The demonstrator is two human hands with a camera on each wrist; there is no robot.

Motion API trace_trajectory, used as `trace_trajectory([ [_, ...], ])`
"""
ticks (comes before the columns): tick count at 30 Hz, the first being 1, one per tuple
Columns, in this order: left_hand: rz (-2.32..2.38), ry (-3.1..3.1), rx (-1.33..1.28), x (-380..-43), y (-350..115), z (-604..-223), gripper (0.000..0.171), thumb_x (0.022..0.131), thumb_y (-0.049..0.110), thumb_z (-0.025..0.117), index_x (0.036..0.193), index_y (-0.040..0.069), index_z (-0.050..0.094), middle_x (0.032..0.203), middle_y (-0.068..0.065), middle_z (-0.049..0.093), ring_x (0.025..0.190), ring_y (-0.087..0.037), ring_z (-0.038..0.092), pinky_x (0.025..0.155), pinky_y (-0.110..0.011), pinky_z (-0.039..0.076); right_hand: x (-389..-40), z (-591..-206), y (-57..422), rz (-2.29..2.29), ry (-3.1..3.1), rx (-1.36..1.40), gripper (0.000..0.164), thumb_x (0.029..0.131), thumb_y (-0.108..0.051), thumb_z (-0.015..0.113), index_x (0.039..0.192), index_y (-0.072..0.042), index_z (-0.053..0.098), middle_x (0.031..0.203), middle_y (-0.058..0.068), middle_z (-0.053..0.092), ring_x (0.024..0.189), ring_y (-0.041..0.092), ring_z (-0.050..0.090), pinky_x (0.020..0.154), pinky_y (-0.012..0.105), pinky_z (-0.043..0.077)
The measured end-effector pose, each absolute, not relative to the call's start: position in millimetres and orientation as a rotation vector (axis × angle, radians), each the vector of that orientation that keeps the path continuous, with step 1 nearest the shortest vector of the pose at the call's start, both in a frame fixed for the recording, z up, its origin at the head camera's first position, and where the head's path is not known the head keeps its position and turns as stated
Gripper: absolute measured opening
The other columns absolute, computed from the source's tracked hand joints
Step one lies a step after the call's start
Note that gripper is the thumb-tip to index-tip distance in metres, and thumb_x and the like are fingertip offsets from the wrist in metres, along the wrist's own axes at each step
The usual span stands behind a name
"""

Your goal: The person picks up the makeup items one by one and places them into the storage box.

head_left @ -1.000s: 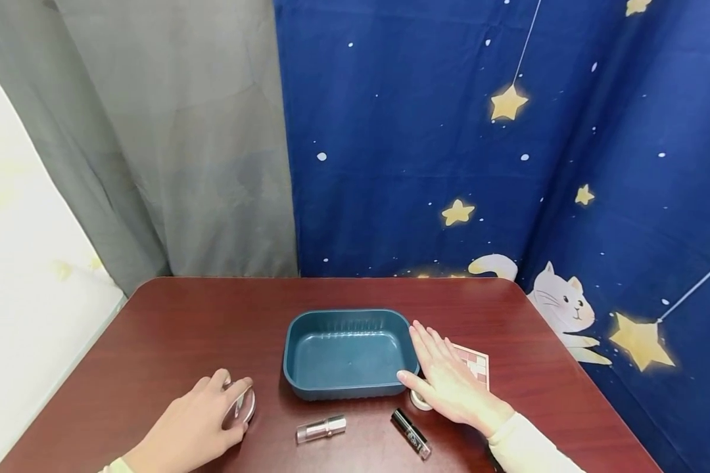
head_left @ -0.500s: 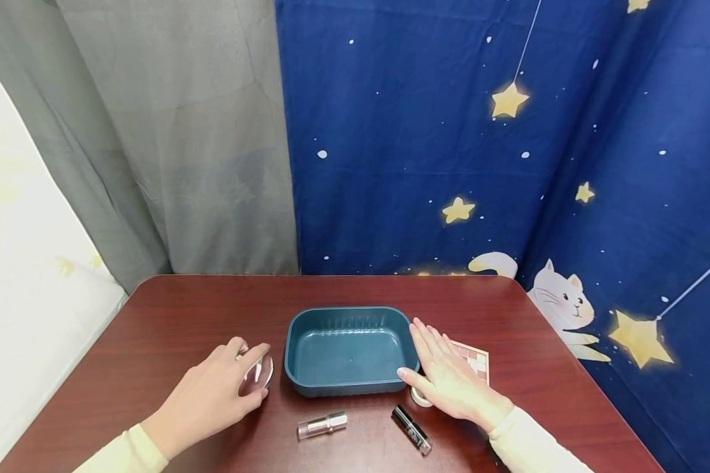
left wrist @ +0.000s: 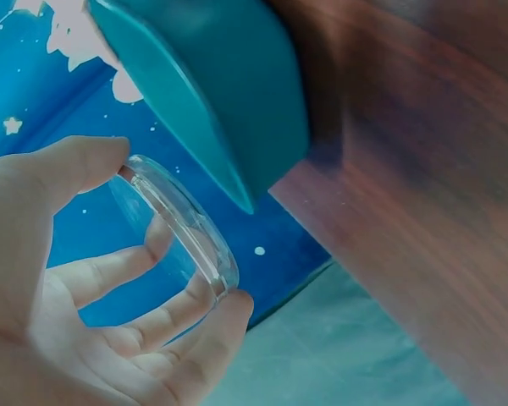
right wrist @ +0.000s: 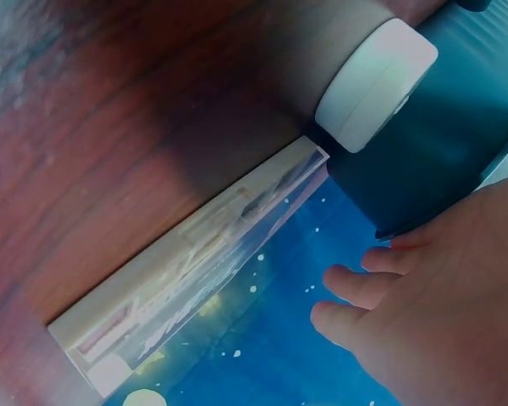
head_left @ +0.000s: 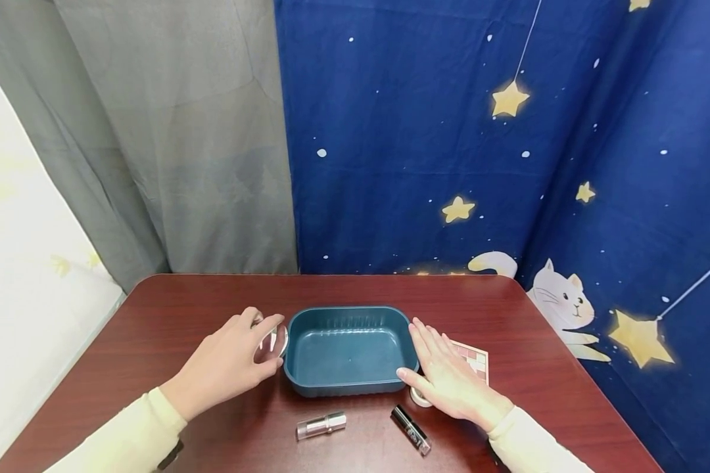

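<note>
My left hand [head_left: 227,361] pinches a clear round case [head_left: 280,341] by its edges, thumb on one side and fingertips on the other. In the left wrist view the flat, see-through case [left wrist: 190,224] is tilted, close to the teal plastic bin [left wrist: 267,93]. From the head view, it stands right at the left rim of that bin [head_left: 352,387], which has nothing inside. My right hand [head_left: 449,384] lies with straight fingers along the bin's right rim. Under and beside it are a checkered makeup palette [head_left: 477,361] and a round white case [head_left: 420,399], both partly hidden.
In front of the bin lie a silver lipstick tube [head_left: 322,427] with a clear end and a black cosmetic tube [head_left: 411,430]. The dark red table [head_left: 213,295] ends at grey and blue curtains [head_left: 390,164].
My left hand has moved right and away from me, carrying the clear round case from the table's left side to the bin's left rim. The right hand has stayed in place.
</note>
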State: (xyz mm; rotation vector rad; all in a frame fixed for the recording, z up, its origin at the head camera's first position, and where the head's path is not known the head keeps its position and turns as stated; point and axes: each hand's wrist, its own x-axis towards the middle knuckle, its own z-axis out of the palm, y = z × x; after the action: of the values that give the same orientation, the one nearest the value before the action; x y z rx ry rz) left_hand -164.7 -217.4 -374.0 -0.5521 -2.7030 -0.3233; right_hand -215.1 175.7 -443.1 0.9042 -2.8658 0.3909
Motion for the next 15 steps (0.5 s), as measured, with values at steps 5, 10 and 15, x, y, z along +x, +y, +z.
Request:
trace_trajectory([
  [5, -0.349, -2.706, -0.576, -176.4, -210.3, -367.1, 0.059, 0.078, 0.034, 0.083, 0.13, 0.012, 0.064, 0.102, -0.003, 0.055, 0.083, -0.018, 0.053, 0.058, -0.031, 0.048, -215.7, -441.7, 175.4, 0.395, -2.859, 0.912, 0.09, 0.099, -0.068, 0.039, 0.16, -0.004, 0.023, 0.166, 0.012, 0.018, 0.151, 0.033, 0.02, 0.117, 0.056, 0.022],
  [10, -0.358, -2.725, -0.604, -188.5, -201.5, -362.7, 0.061, 0.078, 0.034, 0.083, 0.132, 0.013, 0.063, 0.102, -0.002, 0.054, 0.087, -0.02, 0.052, 0.059, -0.031, 0.048, -214.8, -443.1, 175.9, 0.399, -2.861, 0.91, 0.09, 0.099, -0.068, 0.039, 0.16, -0.003, 0.023, 0.166, 0.012, 0.018, 0.151, 0.033, 0.021, 0.117, 0.056, 0.022],
  [15, -0.358, -2.76, -0.617, -198.9, -194.6, -361.3, 0.063, 0.078, 0.033, 0.085, 0.134, 0.014, 0.063, 0.108, -0.004, 0.056, 0.098, -0.024, 0.052, 0.063, -0.032, 0.052, -215.4, -444.4, 176.5, 0.396, -2.867, 0.897, 0.091, 0.099, -0.069, 0.039, 0.16, -0.004, 0.021, 0.167, 0.011, 0.017, 0.151, 0.032, 0.02, 0.117, 0.056, 0.022],
])
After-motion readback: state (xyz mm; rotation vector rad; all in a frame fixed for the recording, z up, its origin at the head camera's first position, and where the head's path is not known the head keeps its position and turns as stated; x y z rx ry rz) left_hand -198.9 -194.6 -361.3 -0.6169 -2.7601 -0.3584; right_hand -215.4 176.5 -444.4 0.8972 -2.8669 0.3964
